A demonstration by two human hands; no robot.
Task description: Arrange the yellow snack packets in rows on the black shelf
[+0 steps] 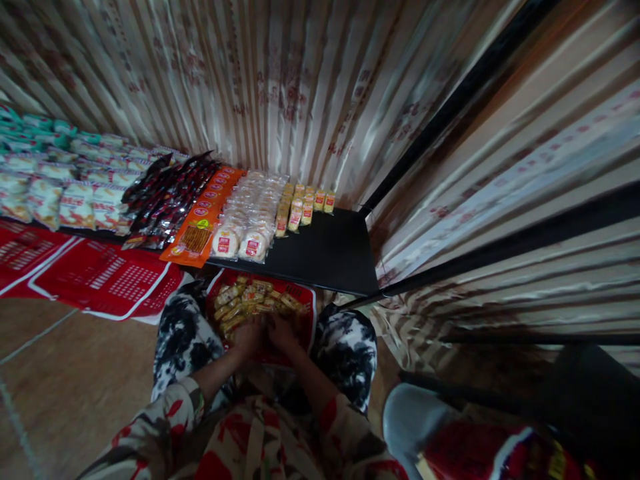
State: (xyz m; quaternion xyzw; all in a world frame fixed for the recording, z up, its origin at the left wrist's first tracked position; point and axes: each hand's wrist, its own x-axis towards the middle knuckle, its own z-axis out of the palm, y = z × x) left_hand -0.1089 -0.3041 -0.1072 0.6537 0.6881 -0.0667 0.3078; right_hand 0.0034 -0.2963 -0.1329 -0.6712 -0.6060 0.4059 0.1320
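Note:
A red basket [306, 320] rests between my knees, holding several small yellow snack packets [245, 299]. Both hands reach down into it side by side. My left hand [249, 335] and my right hand [281, 332] are among the packets at the basket's near side, with fingers curled. The light is dim and I cannot make out what the fingers hold. My sleeves and trousers carry a floral print.
A black shelf [330, 257] in front carries rows of yellow packets [303, 207], round white cakes [247, 220], orange packs [203, 223], dark packets [165, 197] and pale bags [65, 200]. Red baskets [100, 280] lie at left. Striped curtain hangs behind and at right.

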